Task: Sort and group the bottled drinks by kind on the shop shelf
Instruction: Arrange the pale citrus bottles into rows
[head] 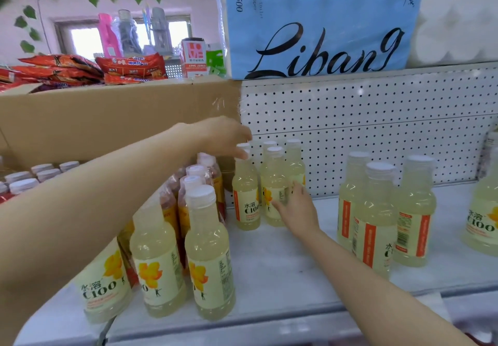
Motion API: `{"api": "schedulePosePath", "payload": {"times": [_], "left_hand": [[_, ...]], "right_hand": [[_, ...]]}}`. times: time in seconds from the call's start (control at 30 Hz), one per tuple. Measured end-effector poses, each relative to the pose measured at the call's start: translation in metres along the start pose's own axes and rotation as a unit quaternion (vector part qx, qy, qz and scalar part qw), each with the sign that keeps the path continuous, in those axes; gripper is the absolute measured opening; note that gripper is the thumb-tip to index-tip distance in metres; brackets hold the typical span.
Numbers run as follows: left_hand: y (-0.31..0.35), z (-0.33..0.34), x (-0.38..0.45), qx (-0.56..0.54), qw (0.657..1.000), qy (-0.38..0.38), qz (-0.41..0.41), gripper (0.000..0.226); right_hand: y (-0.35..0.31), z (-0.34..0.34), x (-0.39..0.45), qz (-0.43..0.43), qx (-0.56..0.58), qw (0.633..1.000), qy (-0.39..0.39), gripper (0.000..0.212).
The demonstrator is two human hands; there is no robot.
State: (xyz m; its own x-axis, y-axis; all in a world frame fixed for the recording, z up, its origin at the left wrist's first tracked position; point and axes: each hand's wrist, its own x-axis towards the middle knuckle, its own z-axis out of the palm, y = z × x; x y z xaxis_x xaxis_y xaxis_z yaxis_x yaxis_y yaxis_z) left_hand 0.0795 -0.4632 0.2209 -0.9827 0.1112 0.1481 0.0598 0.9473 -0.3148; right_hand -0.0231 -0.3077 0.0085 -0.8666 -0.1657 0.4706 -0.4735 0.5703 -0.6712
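Observation:
Pale yellow C100 lemon bottles stand in groups on the white shelf (pixel 283 270). A back group (pixel 246 197) stands against the pegboard. My left hand (pixel 223 136) reaches over that group, fingertips touching a white cap. My right hand (pixel 297 204) lies with straight fingers against the label of a back bottle (pixel 275 194). A front-left group (pixel 208 259) stands near the shelf edge, and three more bottles (pixel 377 219) stand to the right. Reddish-orange drink bottles (pixel 188 197) stand behind the front-left group.
A cardboard box (pixel 107 119) fills the left back, with white-capped bottles (pixel 24 181) below it. Another C100 bottle (pixel 485 216) stands at the far right edge. A blue tissue pack (pixel 318 22) sits on the upper shelf. Snack bags (pixel 80 68) lie beyond the box.

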Motion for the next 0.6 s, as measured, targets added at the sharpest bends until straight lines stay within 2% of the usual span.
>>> {"api": "schedulePosePath", "payload": {"times": [0.13,0.2,0.3,0.37,0.43,0.47,0.5,0.6], "left_hand": [[0.030,-0.010,-0.071,-0.108,0.986,0.103,-0.074,0.048],[0.049,0.005,-0.103,-0.179,0.956,0.196,-0.127,0.053],[0.090,0.052,-0.147,-0.281,0.865,0.367,-0.194,0.075],[0.123,0.088,-0.167,-0.349,0.794,0.442,-0.230,0.088],[0.147,0.120,-0.175,-0.420,0.734,0.456,-0.278,0.097],[0.155,0.133,-0.174,-0.448,0.714,0.446,-0.301,0.100],[0.162,0.142,-0.172,-0.461,0.706,0.430,-0.322,0.103],[0.169,0.162,-0.162,-0.435,0.717,0.411,-0.357,0.107]], "right_hand": [[-0.012,-0.026,-0.033,-0.047,-0.054,0.997,0.008,0.057],[-0.015,-0.038,-0.053,-0.082,-0.074,0.994,0.011,0.057],[-0.021,-0.057,-0.087,-0.119,-0.091,0.988,0.022,0.063],[-0.022,-0.067,-0.108,-0.156,-0.110,0.981,0.035,0.061],[-0.015,-0.074,-0.128,-0.211,-0.126,0.966,0.081,0.056],[-0.009,-0.078,-0.136,-0.228,-0.120,0.959,0.117,0.050],[-0.002,-0.082,-0.143,-0.240,-0.108,0.952,0.154,0.045],[0.017,-0.097,-0.157,-0.242,-0.069,0.942,0.223,0.039]]}}
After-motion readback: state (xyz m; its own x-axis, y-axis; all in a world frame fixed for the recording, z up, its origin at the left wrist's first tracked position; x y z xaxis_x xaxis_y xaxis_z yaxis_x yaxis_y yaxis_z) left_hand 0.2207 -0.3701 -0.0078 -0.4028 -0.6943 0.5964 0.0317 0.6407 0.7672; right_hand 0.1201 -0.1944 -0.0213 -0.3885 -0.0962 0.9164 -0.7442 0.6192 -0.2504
